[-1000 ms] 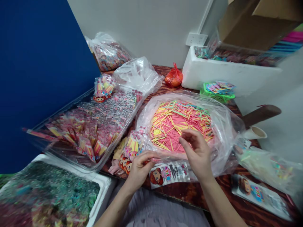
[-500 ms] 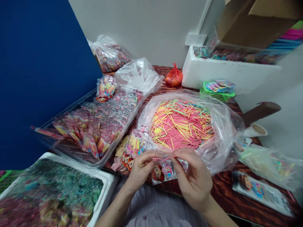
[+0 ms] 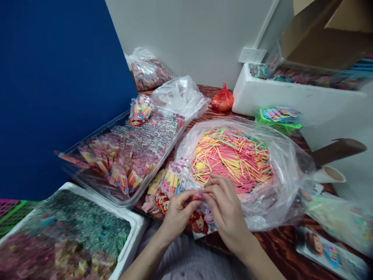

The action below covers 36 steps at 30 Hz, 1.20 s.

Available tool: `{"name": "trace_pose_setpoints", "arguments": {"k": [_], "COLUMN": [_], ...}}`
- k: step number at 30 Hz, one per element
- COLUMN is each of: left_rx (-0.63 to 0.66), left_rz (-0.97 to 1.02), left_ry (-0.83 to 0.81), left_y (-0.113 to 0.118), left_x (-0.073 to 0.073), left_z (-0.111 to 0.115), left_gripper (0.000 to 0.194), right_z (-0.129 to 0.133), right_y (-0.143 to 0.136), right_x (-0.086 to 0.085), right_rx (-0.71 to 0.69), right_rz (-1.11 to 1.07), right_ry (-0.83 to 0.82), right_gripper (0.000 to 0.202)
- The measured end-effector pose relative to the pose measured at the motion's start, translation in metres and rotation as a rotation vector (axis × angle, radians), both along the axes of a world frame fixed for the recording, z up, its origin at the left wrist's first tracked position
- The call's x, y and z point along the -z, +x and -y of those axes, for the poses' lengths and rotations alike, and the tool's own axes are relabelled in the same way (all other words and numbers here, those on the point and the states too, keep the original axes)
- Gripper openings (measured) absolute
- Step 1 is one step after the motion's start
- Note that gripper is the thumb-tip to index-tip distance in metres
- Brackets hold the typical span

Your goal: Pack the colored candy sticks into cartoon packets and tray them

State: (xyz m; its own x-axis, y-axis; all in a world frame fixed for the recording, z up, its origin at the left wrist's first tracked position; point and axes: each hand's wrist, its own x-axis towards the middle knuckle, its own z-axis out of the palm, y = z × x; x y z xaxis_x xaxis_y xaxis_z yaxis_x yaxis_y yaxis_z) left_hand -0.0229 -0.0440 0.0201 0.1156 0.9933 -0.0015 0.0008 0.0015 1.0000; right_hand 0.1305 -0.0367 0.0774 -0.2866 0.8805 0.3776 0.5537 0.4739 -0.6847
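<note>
My left hand (image 3: pixel 178 213) is closed in a pinch on a small pink piece (image 3: pixel 198 195), too small to make out fully. My right hand (image 3: pixel 223 208) meets it from the other side, its thumb and fingers pressed to the same piece. Below both hands lies a printed packet (image 3: pixel 201 224) with a cartoon face, partly covered by them. Just beyond is a clear plastic bag (image 3: pixel 287 179) holding a heap of thin pink, yellow and green sticks (image 3: pixel 230 159). Beside my left hand are filled stick packets (image 3: pixel 171 181) with cartoon faces.
A clear tray (image 3: pixel 128 202) of small packets stands at left, above a white foam box (image 3: pixel 135 221) of coloured pieces. A red bag (image 3: pixel 223 100), a green basket (image 3: pixel 279 125), a paper cup (image 3: pixel 329 174) and another foam box (image 3: pixel 262 91) stand farther back and right.
My hands have drawn closer together; the pink strand that stretched between them now shows as a short piece at the fingertips. The whole scene has shifted slightly right and down in view.
</note>
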Motion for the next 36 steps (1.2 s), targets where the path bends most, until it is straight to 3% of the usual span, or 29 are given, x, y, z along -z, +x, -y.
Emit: {"name": "trace_pose_setpoints", "arguments": {"k": [3,6,10,12,14,16,20,24,29,32,36], "left_rx": [-0.047,-0.114,-0.342,-0.431,-0.391,-0.36,-0.383,-0.396,-0.304,-0.246,-0.177], "left_rz": [-0.021,-0.105,-0.425,-0.624,-0.752,-0.838,-0.945,-0.908,-0.743,-0.643,-0.541], "left_ry": [0.021,0.075,0.199,0.226,0.213,0.219,0.221,0.162,0.184,0.142,0.008], "left_y": [-0.007,-0.021,-0.046,-0.054,-0.059,-0.059,-0.054,-0.05,-0.053,-0.059,-0.066], "left_x": [-0.001,0.002,0.029,0.051,0.069,0.081,0.081,0.07,0.069,0.07,0.062], "left_z": [0.0,-0.003,-0.014,-0.019,-0.022,-0.023,-0.024,-0.025,-0.023,-0.025,-0.037], "left_gripper": [0.015,0.015,0.017,0.034,0.059,0.08,0.1,0.099,0.094,0.101,0.117], "right_z": [-0.002,-0.003,-0.016,-0.027,-0.039,-0.052,-0.086,-0.116,-0.113,-0.114,-0.127], "right_y": [-0.002,-0.004,-0.02,-0.032,-0.043,-0.049,-0.05,-0.06,-0.07,-0.067,-0.064], "right_x": [-0.002,0.008,0.056,0.083,0.101,0.108,0.101,0.097,0.101,0.105,0.106], "right_rx": [-0.025,-0.019,0.109,0.136,0.163,0.163,0.189,0.191,0.098,0.048,-0.101], "right_rz": [-0.019,-0.234,-0.449,-0.469,-0.477,-0.408,-0.096,0.173,0.241,0.117,-0.143], "right_ry": [-0.104,-0.279,-0.58,-0.717,-0.816,-0.782,-0.383,-0.174,-0.002,-0.077,-0.407], "right_gripper": [0.014,0.023,0.021,0.025,0.029,0.032,0.031,0.027,0.023,0.023,0.015]}}
